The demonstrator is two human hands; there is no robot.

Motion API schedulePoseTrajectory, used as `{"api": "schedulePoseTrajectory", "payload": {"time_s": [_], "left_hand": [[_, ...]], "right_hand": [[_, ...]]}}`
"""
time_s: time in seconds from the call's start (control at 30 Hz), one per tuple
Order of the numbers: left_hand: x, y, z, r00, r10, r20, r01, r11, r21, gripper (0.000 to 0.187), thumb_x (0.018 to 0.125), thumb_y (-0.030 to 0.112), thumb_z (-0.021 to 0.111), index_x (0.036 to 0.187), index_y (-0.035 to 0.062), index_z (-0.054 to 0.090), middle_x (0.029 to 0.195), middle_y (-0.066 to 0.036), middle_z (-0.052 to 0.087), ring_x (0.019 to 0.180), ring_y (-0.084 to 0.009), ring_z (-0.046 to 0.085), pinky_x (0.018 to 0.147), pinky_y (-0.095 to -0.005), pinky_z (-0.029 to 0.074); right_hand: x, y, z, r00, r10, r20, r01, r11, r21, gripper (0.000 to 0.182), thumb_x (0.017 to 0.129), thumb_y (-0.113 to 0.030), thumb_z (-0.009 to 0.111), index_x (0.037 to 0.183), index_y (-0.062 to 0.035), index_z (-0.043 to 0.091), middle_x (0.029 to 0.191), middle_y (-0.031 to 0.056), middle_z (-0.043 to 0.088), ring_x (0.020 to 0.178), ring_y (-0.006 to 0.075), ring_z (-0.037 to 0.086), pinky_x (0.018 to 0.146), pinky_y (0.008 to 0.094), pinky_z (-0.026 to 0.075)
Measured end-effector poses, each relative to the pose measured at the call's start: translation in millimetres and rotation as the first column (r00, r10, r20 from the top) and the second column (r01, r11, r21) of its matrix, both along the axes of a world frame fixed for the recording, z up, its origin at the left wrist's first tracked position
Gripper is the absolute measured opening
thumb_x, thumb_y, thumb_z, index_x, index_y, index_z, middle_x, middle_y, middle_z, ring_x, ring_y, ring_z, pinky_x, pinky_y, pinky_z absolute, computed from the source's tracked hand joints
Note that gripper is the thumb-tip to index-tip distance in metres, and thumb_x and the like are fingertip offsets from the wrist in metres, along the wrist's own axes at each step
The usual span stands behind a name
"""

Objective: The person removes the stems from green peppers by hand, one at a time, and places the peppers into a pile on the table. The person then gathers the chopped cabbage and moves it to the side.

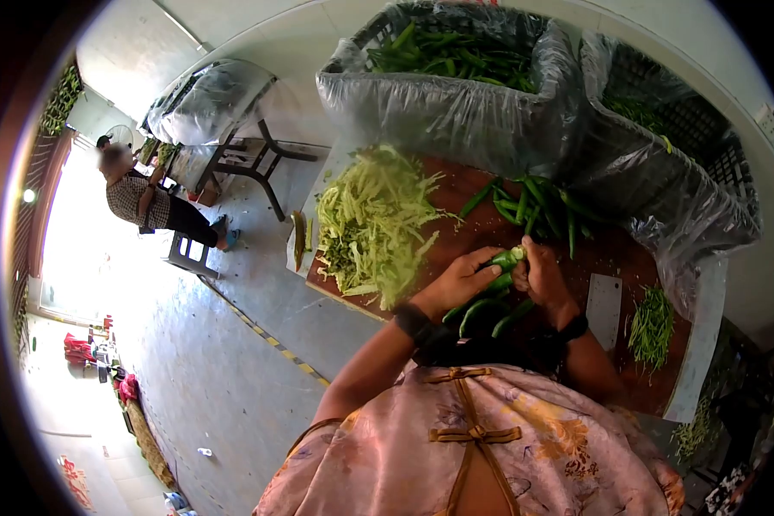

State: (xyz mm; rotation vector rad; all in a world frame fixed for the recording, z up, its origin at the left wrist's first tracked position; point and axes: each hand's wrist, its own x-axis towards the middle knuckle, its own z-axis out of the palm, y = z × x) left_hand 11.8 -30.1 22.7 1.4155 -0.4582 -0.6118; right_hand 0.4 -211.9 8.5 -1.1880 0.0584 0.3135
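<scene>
Low over the brown board, my left hand [466,280] is closed around a green chili pepper [500,261]. My right hand [543,277] is closed at the pepper's pale stem end, its thumb and fingers pressed together there. Whether a small tool is inside the right hand cannot be seen. Under and between my hands lie several long green peppers [482,315]. Just beyond them is a loose heap of whole green peppers [533,203]. Left of my left hand spreads a large pile of pale green shreds [377,219].
Plastic-lined crates, one full of green peppers [456,64] and another [654,107], stand behind the board [443,249]. A flat metal plate [605,311] and thin green stems [652,327] lie at right. Another person [138,202] stands by a far table [249,159].
</scene>
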Motion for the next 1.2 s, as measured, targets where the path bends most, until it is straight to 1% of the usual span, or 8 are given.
{"api": "schedulePoseTrajectory", "payload": {"time_s": [0.1, 0.23, 0.33, 0.5, 0.73, 0.83, 0.97, 1.2], "left_hand": [[0.0, -2.2, 1.9, 0.997, 0.044, -0.064, -0.046, 0.998, -0.036, 0.029, 0.091, 0.012, 0.051, 0.116, -0.0026, 0.052, 0.106, -0.007, 0.056, 0.101, -0.0137, 0.051, 0.088, -0.0277, 0.041], [8.5, -4.3, -3.3, 0.944, 0.088, 0.318, -0.142, 0.978, 0.151, 0.032, 0.086, 0.011, 0.057, 0.115, -0.0003, 0.053, 0.108, -0.013, 0.056, 0.102, -0.0217, 0.054, 0.087, -0.0298, 0.043], [16.5, 7.2, -25.0, 0.92, 0.126, 0.371, -0.231, 0.939, 0.254, 0.034, 0.083, 0.012, 0.059, 0.115, 0.0007, 0.054, 0.112, -0.015, 0.056, 0.102, -0.0227, 0.055, 0.088, -0.0308, 0.043], [18.4, 13.4, -49.9, 0.908, 0.019, 0.418, -0.244, 0.836, 0.492, 0.038, 0.081, 0.013, 0.061, 0.117, 0.0007, 0.054, 0.113, -0.017, 0.058, 0.103, -0.0255, 0.057, 0.09, -0.0337, 0.044], [10.0, 10.4, -62.4, 0.92, -0.062, 0.388, -0.139, 0.873, 0.468, 0.034, 0.079, 0.013, 0.062, 0.112, 0.0028, 0.058, 0.107, -0.016, 0.058, 0.1, -0.03, 0.058, 0.09, -0.0333, 0.044], [9.0, 10.7, -58.7, 0.961, -0.071, 0.268, -0.054, 0.899, 0.434, 0.033, 0.08, 0.013, 0.061, 0.111, 0.0036, 0.059, 0.107, -0.016, 0.058, 0.101, -0.0284, 0.058, 0.089, -0.0327, 0.044], [7.7, 10.8, -58.8, 0.958, -0.076, 0.277, -0.061, 0.888, 0.456, 0.032, 0.08, 0.013, 0.06, 0.111, 0.0043, 0.059, 0.105, -0.015, 0.059, 0.1, -0.0266, 0.058, 0.087, -0.0327, 0.045], [8.3, 13.2, -58.0, 0.945, -0.121, 0.302, -0.043, 0.874, 0.484, 0.031, 0.083, 0.013, 0.057, 0.112, 0.005, 0.058, 0.108, -0.016, 0.059, 0.103, -0.0279, 0.057, 0.09, -0.0335, 0.043]], "right_hand": [[-1.4, 1.8, 8.7, 1.0, -0.025, -0.002, 0.025, 0.993, 0.118, 0.044, 0.097, -0.034, 0.037, 0.062, -0.0088, 0.043, 0.05, 0.0003, 0.037, 0.042, 0.0092, 0.035, 0.041, 0.0238, 0.03], [-1.7, -24.2, -3.8, 0.993, -0.073, 0.097, 0.07, 0.997, 0.038, 0.043, 0.097, -0.033, 0.036, 0.063, -0.0082, 0.046, 0.053, -0.0006, 0.042, 0.043, 0.009, 0.037, 0.042, 0.0239, 0.03], [-2.6, -67.8, -11.8, 0.992, -0.123, 0.007, 0.1, 0.839, 0.536, 0.041, 0.097, -0.033, 0.038, 0.067, -0.0064, 0.048, 0.056, 0.0004, 0.045, 0.045, 0.0101, 0.04, 0.043, 0.023, 0.032], [-18.0, -103.1, -9.2, 0.899, -0.437, -0.031, 0.434, 0.877, 0.206, 0.034, 0.094, -0.031, 0.041, 0.079, -0.0056, 0.058, 0.069, 0.0033, 0.056, 0.055, 0.0112, 0.05, 0.045, 0.0226, 0.034], [-10.7, -110.1, -61.8, 0.933, -0.36, -0.023, 0.341, 0.902, -0.265, 0.026, 0.088, -0.026, 0.053, 0.097, -0.0033, 0.062, 0.081, 0.0035, 0.061, 0.063, 0.0115, 0.055, 0.047, 0.0235, 0.038], [-7.4, -97.5, -67.9, 0.92, -0.219, 0.327, 0.39, 0.402, -0.829, 0.022, 0.077, -0.023, 0.068, 0.083, -0.0015, 0.065, 0.074, 0.0121, 0.065, 0.068, 0.0228, 0.062, 0.062, 0.0343, 0.049], [-3.6, -77.4, -76.3, 0.931, -0.136, 0.34, 0.351, 0.069, -0.934, 0.024, 0.074, -0.025, 0.071, 0.084, -0.003, 0.065, 0.075, 0.0145, 0.065, 0.068, 0.0297, 0.063, 0.061, 0.0367, 0.05], [-1.6, -79.2, -84.8, 0.893, -0.057, 0.446, 0.447, 0.21, -0.869, 0.012, 0.078, -0.012, 0.062, 0.085, -0.0024, 0.062, 0.074, 0.0119, 0.065, 0.061, 0.0267, 0.061, 0.052, 0.0346, 0.047]]}}
